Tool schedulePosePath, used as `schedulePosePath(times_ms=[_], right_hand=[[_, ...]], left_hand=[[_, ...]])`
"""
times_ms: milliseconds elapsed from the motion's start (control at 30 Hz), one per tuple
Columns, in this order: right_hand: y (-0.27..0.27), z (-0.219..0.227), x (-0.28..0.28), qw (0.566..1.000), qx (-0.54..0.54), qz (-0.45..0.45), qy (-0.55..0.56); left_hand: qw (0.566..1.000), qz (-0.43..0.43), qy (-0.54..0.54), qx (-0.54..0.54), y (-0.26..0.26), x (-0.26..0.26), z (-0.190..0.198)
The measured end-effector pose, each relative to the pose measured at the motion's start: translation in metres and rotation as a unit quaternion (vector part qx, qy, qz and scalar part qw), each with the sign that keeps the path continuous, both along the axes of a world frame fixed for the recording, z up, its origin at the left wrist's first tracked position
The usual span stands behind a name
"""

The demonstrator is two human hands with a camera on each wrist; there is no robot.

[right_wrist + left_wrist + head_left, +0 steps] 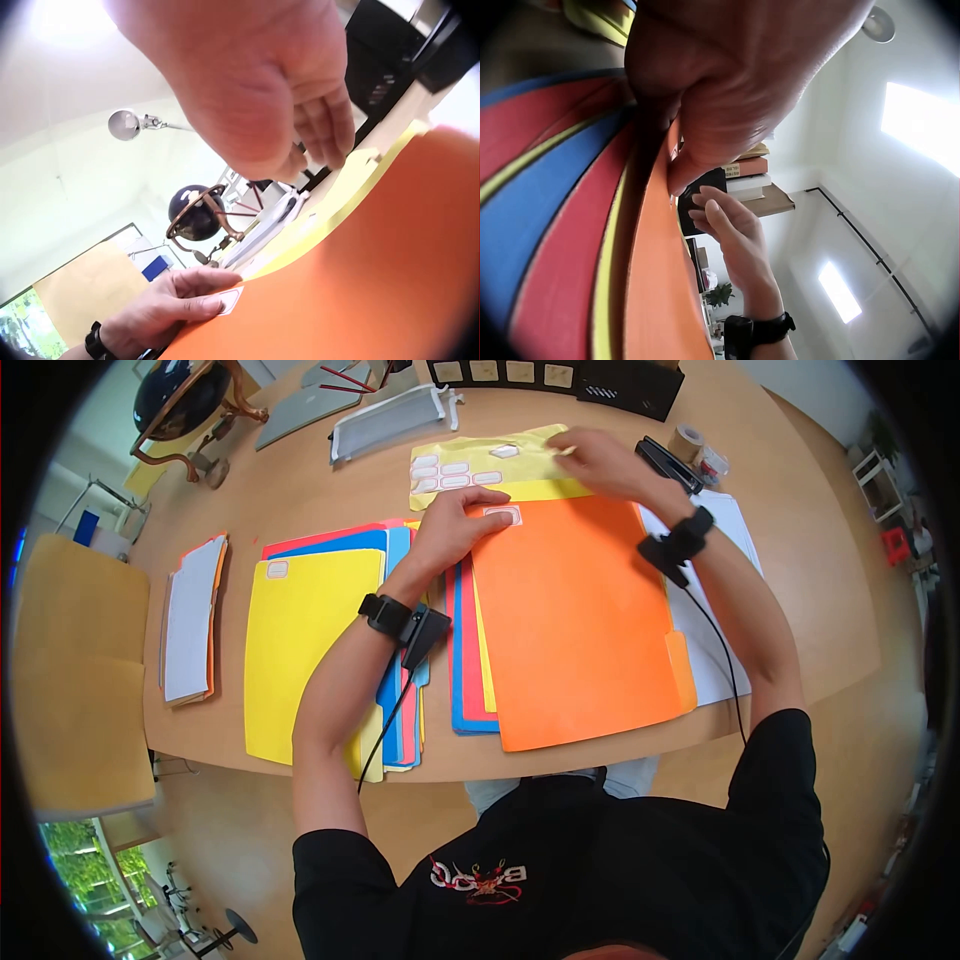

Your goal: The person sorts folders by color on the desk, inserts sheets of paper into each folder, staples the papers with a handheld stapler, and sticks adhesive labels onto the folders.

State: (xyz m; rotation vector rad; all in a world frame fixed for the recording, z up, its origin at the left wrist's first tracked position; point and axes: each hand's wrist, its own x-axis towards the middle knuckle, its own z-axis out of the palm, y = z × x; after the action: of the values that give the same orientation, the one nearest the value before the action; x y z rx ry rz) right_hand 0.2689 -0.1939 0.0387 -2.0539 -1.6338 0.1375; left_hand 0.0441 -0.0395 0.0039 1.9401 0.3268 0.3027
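My left hand (455, 532) pinches the upper left corner of an orange folder (585, 620), its thumb lying beside a white label (505, 516) with a red border. The label also shows under that thumb in the right wrist view. My right hand (610, 465) hovers at the folder's far edge, over the right end of a yellow sheet (480, 455) bearing several similar labels. Nothing shows in its loosely bent fingers, seen from the side in the left wrist view (739, 247). Beneath the orange folder lie yellow, red and blue folders (562, 225).
To the left sits a stack topped by a yellow folder (310, 650) with a label in its corner. White papers (720, 550) lie at the right, with a black stapler-like tool (668, 465) and a tape roll (686, 442) beyond. Another paper pile (193, 620) stands far left.
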Motion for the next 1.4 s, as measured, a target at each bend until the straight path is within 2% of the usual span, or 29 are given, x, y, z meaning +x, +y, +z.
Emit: schedulePosePath(times_ms=[67, 167, 233, 300, 433, 467, 533, 567, 600, 633, 733, 800, 833, 900, 967, 1033, 1100, 1200, 1267, 1400], right_hand=[[0.025, -0.002, -0.022, 0.994, -0.077, 0.068, -0.045], [0.049, -0.028, -0.035, 0.992, -0.018, 0.078, -0.097], [0.055, -0.038, -0.034, 0.988, -0.055, 0.078, -0.123], [0.052, -0.045, -0.033, 0.980, 0.004, 0.092, -0.174], [0.041, -0.026, -0.043, 0.987, 0.032, 0.091, -0.129], [0.036, -0.022, -0.050, 0.993, 0.026, 0.066, -0.093], [0.027, -0.010, -0.065, 0.997, 0.019, 0.040, -0.056], [0.024, 0.000, -0.075, 0.998, -0.032, 0.012, -0.052], [0.022, 0.007, -0.080, 0.995, -0.082, -0.017, -0.048], [0.020, 0.010, -0.079, 0.995, -0.081, -0.019, -0.047], [0.016, 0.009, -0.069, 0.999, -0.043, -0.009, -0.008], [0.007, -0.007, -0.050, 0.999, 0.050, 0.013, -0.014], [-0.002, -0.003, -0.047, 0.998, 0.051, 0.015, -0.013], [-0.026, 0.009, -0.047, 0.995, 0.052, -0.041, 0.071], [-0.047, 0.004, -0.036, 0.992, 0.058, -0.109, 0.033], [-0.067, -0.013, -0.023, 0.964, 0.096, -0.161, 0.191], [-0.087, -0.001, -0.029, 0.892, 0.022, -0.184, 0.413], [-0.098, -0.031, -0.018, 0.877, 0.059, -0.180, 0.441], [-0.096, -0.036, -0.023, 0.868, 0.081, -0.206, 0.445], [-0.095, -0.031, -0.032, 0.841, 0.119, -0.252, 0.464]], left_hand=[[1.000, -0.003, -0.004, 0.008, 0.002, -0.001, -0.002], [1.000, -0.017, -0.001, -0.014, 0.002, -0.002, -0.001], [1.000, -0.011, -0.014, -0.020, 0.000, -0.003, -0.002], [0.998, -0.004, -0.030, -0.052, 0.002, 0.000, -0.011], [0.993, 0.039, -0.054, -0.096, 0.010, 0.007, -0.028], [0.993, 0.040, -0.054, -0.097, 0.012, 0.008, -0.027], [0.982, 0.031, -0.075, -0.170, 0.013, 0.008, -0.026], [0.982, 0.031, -0.074, -0.170, 0.010, 0.007, -0.021], [0.967, 0.050, -0.087, -0.232, 0.007, 0.005, -0.016], [0.948, 0.069, -0.099, -0.294, 0.005, 0.005, -0.014], [0.938, 0.066, -0.125, -0.315, 0.002, 0.007, -0.012], [0.933, 0.066, -0.139, -0.324, 0.002, 0.008, -0.011], [0.932, 0.063, -0.145, -0.327, 0.002, 0.008, -0.011], [0.930, 0.066, -0.150, -0.329, 0.002, 0.006, -0.011], [0.916, 0.134, -0.154, -0.345, 0.005, 0.005, -0.010], [0.910, 0.142, -0.160, -0.355, 0.010, 0.008, -0.015], [0.904, 0.147, -0.165, -0.365, 0.010, 0.008, -0.016], [0.925, 0.137, -0.114, -0.336, 0.001, 0.007, -0.002], [0.972, 0.084, -0.070, -0.209, -0.007, 0.003, 0.002], [0.982, 0.041, -0.112, -0.146, -0.009, 0.007, -0.014]])
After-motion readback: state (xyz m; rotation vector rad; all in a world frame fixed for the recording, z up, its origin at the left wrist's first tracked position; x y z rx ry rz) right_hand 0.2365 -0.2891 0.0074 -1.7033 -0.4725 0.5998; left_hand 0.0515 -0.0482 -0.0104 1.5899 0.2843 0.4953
